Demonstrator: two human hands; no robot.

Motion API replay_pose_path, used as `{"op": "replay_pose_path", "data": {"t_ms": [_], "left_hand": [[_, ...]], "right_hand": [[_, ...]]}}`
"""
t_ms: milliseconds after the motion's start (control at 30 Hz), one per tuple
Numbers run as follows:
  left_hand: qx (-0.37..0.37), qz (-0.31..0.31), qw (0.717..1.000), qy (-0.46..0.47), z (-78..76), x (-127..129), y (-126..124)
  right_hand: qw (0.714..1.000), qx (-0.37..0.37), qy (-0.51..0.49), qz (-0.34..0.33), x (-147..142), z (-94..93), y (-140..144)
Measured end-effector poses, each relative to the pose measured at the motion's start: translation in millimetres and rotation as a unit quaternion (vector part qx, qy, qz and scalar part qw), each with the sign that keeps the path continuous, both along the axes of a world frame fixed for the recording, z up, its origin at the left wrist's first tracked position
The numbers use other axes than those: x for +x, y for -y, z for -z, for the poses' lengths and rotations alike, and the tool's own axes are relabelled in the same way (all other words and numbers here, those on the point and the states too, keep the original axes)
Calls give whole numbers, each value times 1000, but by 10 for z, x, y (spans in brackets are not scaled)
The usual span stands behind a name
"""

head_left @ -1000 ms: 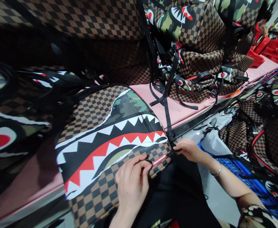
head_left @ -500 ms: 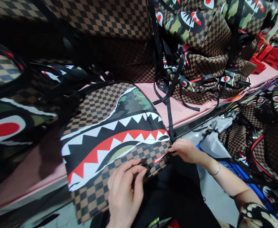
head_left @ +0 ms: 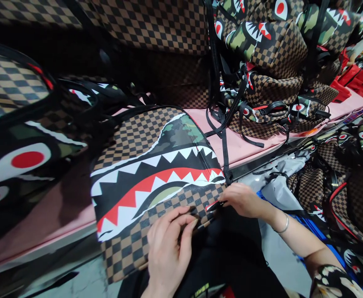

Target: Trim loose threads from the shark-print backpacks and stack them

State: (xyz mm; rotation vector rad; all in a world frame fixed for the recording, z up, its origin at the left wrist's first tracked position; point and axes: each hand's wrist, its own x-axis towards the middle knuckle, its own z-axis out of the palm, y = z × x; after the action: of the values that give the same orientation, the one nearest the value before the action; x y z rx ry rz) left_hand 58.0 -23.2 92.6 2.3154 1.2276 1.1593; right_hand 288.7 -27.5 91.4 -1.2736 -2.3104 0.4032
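A backpack (head_left: 156,184) with brown-and-black checks and a shark-mouth print lies tilted before me, its near edge against my dark clothing. My left hand (head_left: 170,248) rests over that near edge, thumb and fingertips pinched together; what lies between the tips is too small to make out. At the right corner of the backpack, my right hand (head_left: 240,200) is closed on a small dark, narrow thing (head_left: 216,205) whose kind I cannot tell. It sits beside a small red label (head_left: 211,206) on the checked face. A bangle circles my right wrist.
A pink-topped table (head_left: 246,151) runs across behind the backpack. More checked shark-print bags (head_left: 268,91) are piled on it, and others (head_left: 20,157) stand close at left. Blue crates (head_left: 311,231) and further bags (head_left: 358,198) are at right. Red items (head_left: 358,76) lie far off.
The view has shifted slightly, so the backpack appears a little farther right. Both hands keep nearly the same hold and place on it.
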Motion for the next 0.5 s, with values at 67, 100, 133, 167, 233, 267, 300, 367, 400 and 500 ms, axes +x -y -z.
{"op": "replay_pose_path", "data": {"t_ms": [67,100,133,167,233,267,300,367,400,500], "left_hand": [[14,11,1000,-24,25,23,-20],[20,17,999,-39,39,44,-31],[27,20,998,-53,51,71,-42],[34,22,997,-64,62,102,-52],[44,24,996,-79,73,163,-69],[46,24,995,-84,75,188,-76],[47,24,995,-86,74,207,-81],[42,26,995,-82,69,222,-87],[37,27,996,-77,67,217,-87],[12,27,998,-55,66,165,-72]], "right_hand": [[1000,1,-26,14,82,3,11],[999,2,-28,20,126,6,18],[999,2,-26,25,167,11,27],[999,1,-22,26,201,17,36],[1000,-2,-19,24,238,29,54],[1000,-4,-18,23,239,35,60],[1000,-7,-15,21,229,41,64],[1000,-15,-3,15,183,48,63],[1000,-19,5,13,151,50,57],[999,-25,32,6,45,49,31]]}}
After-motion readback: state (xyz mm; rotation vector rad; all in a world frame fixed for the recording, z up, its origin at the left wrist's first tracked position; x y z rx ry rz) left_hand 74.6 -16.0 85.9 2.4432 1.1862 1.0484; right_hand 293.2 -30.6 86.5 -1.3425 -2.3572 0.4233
